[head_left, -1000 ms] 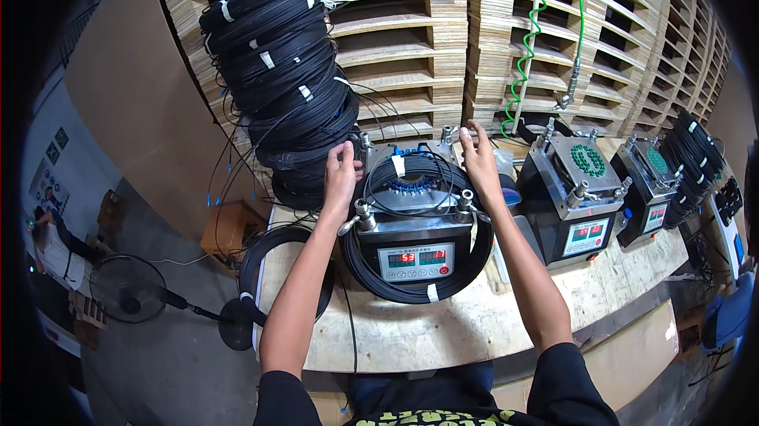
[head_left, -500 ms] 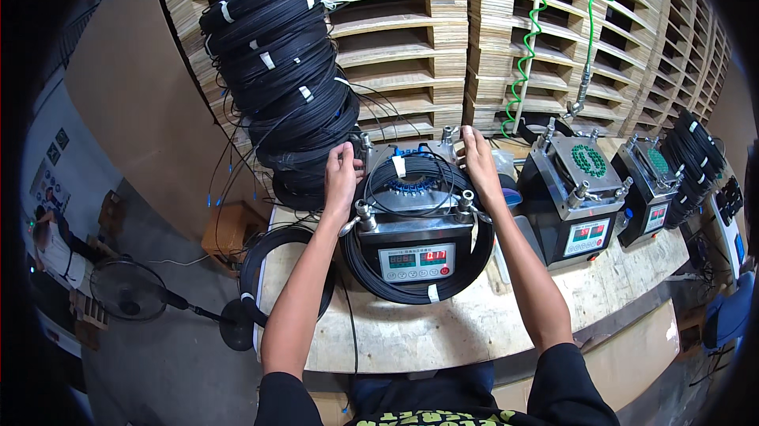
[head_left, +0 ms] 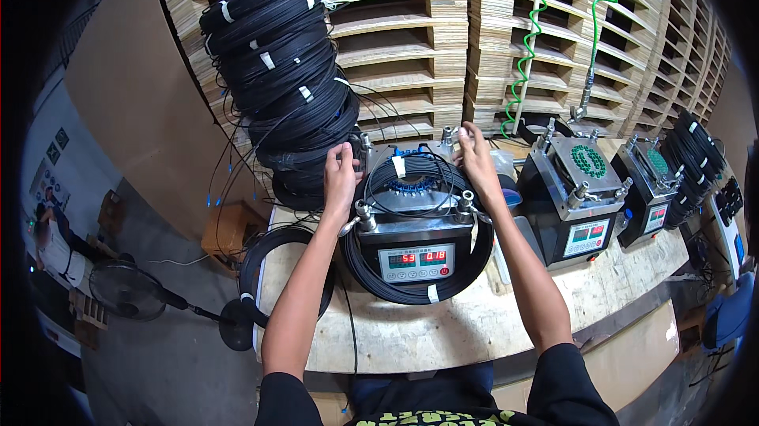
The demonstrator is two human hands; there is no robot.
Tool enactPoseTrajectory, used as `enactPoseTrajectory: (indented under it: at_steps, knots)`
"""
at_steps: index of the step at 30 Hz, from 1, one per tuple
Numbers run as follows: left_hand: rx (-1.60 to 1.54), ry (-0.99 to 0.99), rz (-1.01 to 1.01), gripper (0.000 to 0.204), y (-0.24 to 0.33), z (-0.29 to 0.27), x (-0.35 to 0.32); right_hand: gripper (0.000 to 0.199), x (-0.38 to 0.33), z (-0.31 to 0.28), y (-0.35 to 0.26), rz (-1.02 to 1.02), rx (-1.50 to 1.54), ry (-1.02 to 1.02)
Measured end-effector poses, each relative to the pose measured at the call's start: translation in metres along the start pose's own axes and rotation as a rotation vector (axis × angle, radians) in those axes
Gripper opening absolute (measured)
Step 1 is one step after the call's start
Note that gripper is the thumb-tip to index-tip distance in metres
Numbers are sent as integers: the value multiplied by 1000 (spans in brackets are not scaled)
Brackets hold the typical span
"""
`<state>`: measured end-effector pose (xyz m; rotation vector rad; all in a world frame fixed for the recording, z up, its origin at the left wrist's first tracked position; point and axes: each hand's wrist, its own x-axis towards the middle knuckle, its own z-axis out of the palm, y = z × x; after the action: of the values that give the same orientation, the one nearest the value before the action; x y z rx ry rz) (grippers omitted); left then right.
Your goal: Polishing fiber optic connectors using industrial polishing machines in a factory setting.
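Observation:
A black machine [head_left: 417,256] with a red and green display stands on the wooden bench [head_left: 443,331]. A coil of black cable [head_left: 414,182] lies on its top, and a larger black coil [head_left: 411,287] hangs around its body. My left hand [head_left: 341,175] rests on the machine's far left corner, at a metal post and the coil's edge. My right hand [head_left: 477,159] reaches the far right corner, fingers on the coil and a post there. Whether either hand grips anything is not clear.
A tall stack of black cable coils [head_left: 281,70] leans at the left against wooden pallets [head_left: 395,46]. Two similar machines [head_left: 577,196] stand to the right, under green spiral hoses [head_left: 528,38]. Another coil [head_left: 265,268] lies on the bench's left edge. A fan [head_left: 126,291] stands on the floor.
Both hands have stayed at the far corners of the machine; my right hand has shifted slightly along the coil's far edge.

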<state>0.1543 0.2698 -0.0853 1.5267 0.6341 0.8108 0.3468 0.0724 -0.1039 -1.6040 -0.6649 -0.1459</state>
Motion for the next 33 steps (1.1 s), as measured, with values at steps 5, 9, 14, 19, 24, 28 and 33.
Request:
enactPoseTrajectory:
  at_steps: [5, 9, 14, 19, 24, 28, 33]
  knots:
    - [70, 21, 38, 56, -5, -12, 3, 64, -9, 8, -23, 143, 16, -167]
    - [69, 25, 45, 54, -7, -8, 5, 63, -6, 5, -18, 165, -18, -180]
    - [76, -9, 69, 51, -5, -5, 3, 61, -5, 7, -10, 55, 37, -39]
    - [52, 68, 93, 50, -7, -7, 5, 61, -5, 8, -17, 118, 36, -211]
    - [53, -44, 29, 48, 2, 0, 1, 63, 2, 2, 6, 28, -15, -74]
    - [78, -12, 47, 49, -3, -4, 4, 62, -2, 7, -1, -139, -102, 48]
    - [76, 24, 30, 56, 2, -7, 0, 58, -11, 4, -32, 203, 111, -194]
